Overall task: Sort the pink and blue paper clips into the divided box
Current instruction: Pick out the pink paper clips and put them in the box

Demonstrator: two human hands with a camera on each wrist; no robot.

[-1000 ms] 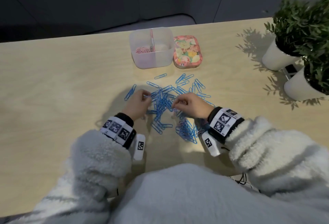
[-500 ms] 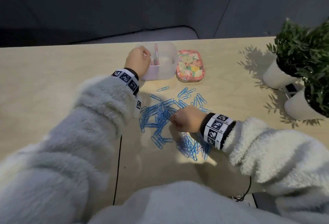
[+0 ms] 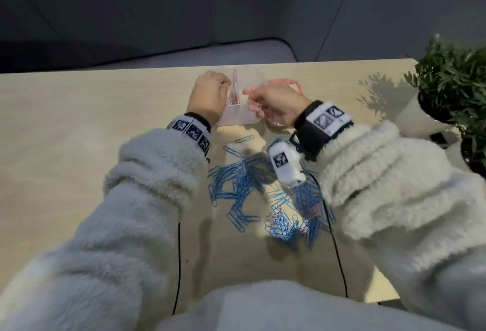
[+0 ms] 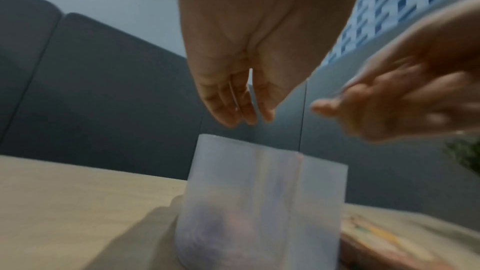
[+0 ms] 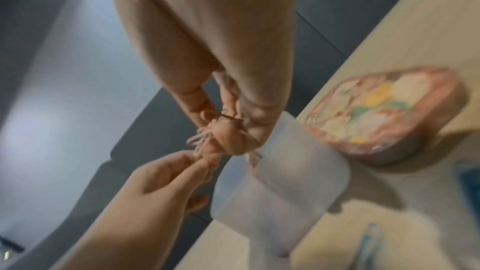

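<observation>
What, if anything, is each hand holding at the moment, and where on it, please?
The right hand pinches a few pink paper clips at one end. The left hand holds nothing.

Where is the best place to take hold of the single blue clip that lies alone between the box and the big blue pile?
Judging from the head view, pinch the lone blue clip across its two long sides, coming straight down from above. It lies flat on the table, apart from the pile, so nothing tangles it, and being so thin, a fingernail under one rounded end would probably help lift it.
</observation>
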